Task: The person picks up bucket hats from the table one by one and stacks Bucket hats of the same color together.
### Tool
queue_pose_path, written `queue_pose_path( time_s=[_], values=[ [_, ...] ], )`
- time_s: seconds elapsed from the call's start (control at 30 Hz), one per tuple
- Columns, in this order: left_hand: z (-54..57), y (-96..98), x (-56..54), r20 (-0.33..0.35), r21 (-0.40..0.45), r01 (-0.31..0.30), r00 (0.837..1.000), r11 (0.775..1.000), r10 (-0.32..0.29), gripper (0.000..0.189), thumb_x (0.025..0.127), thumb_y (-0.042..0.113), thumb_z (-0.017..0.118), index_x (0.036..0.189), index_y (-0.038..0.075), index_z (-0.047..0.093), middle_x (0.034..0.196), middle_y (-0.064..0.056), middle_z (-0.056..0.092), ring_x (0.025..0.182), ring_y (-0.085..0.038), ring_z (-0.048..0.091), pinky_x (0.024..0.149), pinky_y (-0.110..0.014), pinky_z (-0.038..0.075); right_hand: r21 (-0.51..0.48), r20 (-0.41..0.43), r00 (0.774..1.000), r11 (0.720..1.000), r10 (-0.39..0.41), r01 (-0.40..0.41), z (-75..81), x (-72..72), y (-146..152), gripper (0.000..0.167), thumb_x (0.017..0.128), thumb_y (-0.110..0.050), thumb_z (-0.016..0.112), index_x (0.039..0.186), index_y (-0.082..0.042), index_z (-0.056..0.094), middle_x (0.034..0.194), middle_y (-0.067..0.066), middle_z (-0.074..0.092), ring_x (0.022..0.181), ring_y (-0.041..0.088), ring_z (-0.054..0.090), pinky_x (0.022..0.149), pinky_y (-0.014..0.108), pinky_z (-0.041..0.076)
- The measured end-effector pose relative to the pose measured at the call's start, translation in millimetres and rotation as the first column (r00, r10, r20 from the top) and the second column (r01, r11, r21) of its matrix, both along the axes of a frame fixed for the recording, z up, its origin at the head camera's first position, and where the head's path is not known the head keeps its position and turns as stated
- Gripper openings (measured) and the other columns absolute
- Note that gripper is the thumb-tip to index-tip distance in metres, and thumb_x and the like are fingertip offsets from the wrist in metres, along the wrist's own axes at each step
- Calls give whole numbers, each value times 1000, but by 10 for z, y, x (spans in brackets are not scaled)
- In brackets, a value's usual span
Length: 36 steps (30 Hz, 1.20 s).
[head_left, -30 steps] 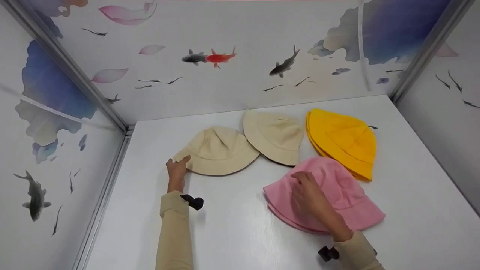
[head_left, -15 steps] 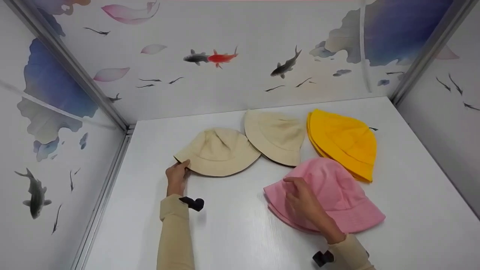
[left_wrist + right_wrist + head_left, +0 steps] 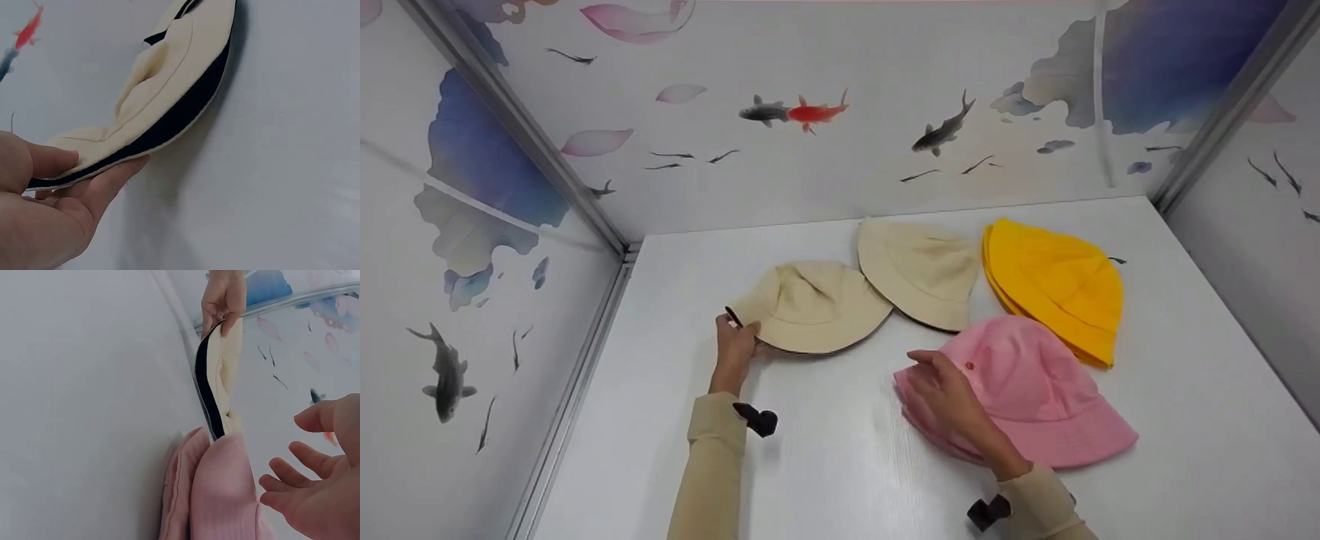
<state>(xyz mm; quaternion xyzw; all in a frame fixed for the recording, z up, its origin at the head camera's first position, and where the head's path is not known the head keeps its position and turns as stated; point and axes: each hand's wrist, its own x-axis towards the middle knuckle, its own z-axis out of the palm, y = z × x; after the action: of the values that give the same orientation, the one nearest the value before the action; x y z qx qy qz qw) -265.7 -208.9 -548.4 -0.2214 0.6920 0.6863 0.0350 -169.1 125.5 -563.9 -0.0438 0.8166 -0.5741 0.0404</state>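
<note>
My left hand (image 3: 736, 346) pinches the brim of a cream bucket hat (image 3: 817, 307) at its left end. In the left wrist view the thumb lies on top of the brim and the fingers beneath it, with the dark lining (image 3: 185, 109) showing along the edge. The held brim is lifted off the table. Over the left part of a pink bucket hat (image 3: 1035, 390) hovers my right hand (image 3: 952, 397). Its fingers are spread and relaxed, holding nothing, as the right wrist view (image 3: 315, 472) shows. A second pink brim lies under the top pink hat.
Another cream hat (image 3: 922, 274) touches the held one on its right. Two stacked yellow hats (image 3: 1057, 289) lie at the back right, behind the pink ones. White panels with painted fish (image 3: 941, 131) enclose the white table (image 3: 825, 465) at the back and sides.
The left hand has lifted the cream hat's left brim slightly, baring its dark edge. My right hand has drifted left over the pink hat, uncovering a small red mark. The view has shifted slightly.
</note>
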Motion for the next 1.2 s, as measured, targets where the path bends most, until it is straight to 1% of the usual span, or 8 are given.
queue_pose_path(
  time_s=[0.13,0.33,0.5,0.67,0.77,0.83,1.07,1.2],
  values=[
    [93,56,57,-59,77,19,998,997,-14,58,102,1,44,153,5,17,138,-24,48,94,-19,65,72,-27,61,-126,58,998,992,-2,10,1,-61,-37,39,98,-13,63,136,-3,56,141,17,58,130,29,56,114,44,42],
    [277,135,182,-161,171,48,987,984,-20,49,103,1,43,150,10,32,137,-20,50,97,-20,69,81,-35,62,-247,138,990,968,-4,38,32,-149,-83,44,98,-18,64,138,-1,53,142,18,57,134,30,54,112,39,46],
    [474,213,309,-226,254,50,974,966,9,52,104,0,42,153,13,30,141,-19,49,103,-22,70,85,-38,61,-348,272,962,935,32,67,42,-232,-155,55,99,-27,63,145,-1,46,145,17,56,134,28,55,114,41,43],
    [620,303,430,-279,326,58,959,943,37,55,103,-2,43,154,14,28,142,-19,47,105,-22,69,86,-39,60,-607,352,904,794,244,22,5,-282,-215,68,104,-26,54,154,7,22,156,28,37,145,38,39,119,47,33],
    [694,373,506,-310,358,79,950,930,39,54,103,-3,43,153,12,29,142,-18,47,109,-22,68,87,-40,60,-710,373,862,704,343,27,-5,-291,-247,75,106,-31,50,155,9,10,158,33,28,147,44,32,120,49,32],
    [745,423,558,-326,380,99,945,920,33,53,103,-3,44,151,11,29,142,-18,47,112,-24,68,88,-41,59,-747,382,845,663,376,43,-10,-305,-267,78,106,-36,48,155,9,9,159,34,26,147,45,31,120,48,33],
    [897,551,700,-360,426,154,933,891,11,50,103,-1,45,150,9,29,141,-18,47,116,-25,67,90,-40,58,-808,453,829,544,326,227,-8,-354,-268,54,104,-41,50,137,-1,36,133,19,50,123,36,58,116,47,40],
    [934,589,772,-372,446,170,928,879,10,47,104,1,45,149,9,31,136,-14,52,112,-21,69,87,-39,60,-834,490,818,434,300,340,1,-391,-236,51,103,-36,55,138,-2,39,129,16,52,119,30,58,114,47,42]
  ],
)
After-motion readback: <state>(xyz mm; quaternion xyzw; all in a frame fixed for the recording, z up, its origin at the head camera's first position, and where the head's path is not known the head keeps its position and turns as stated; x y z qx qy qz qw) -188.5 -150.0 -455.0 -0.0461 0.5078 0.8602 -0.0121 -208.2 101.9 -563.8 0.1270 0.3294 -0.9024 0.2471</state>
